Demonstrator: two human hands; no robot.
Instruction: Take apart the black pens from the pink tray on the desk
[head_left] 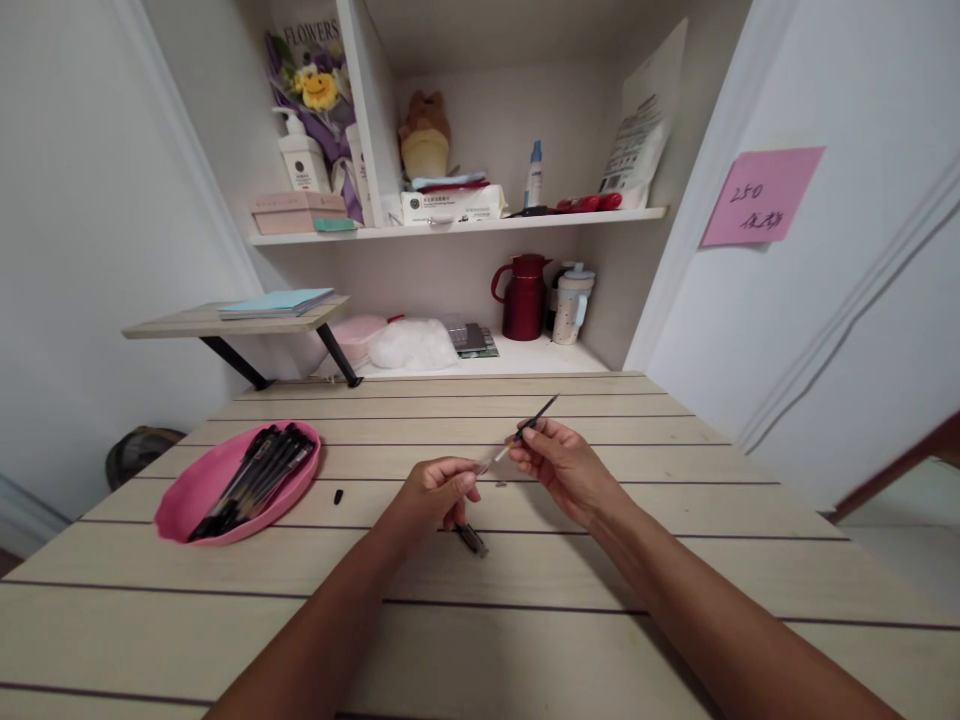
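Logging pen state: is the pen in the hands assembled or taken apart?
Taken apart: the right hand holds the thin refill sticking out of the barrel in the left hand.

A red jug (523,296) and a white mug (573,303) stand in the alcove (480,270) below a cluttered shelf (457,228); a pink handwritten note (761,196) sticks to the wall (810,330) at right.

Even, soft indoor light from above, fairly bright. Faint shadows under both forearms on the worktop (525,600). No glare. Wide-angle bends wall edges outward at the sides; sharp centre, slight softness at corners.
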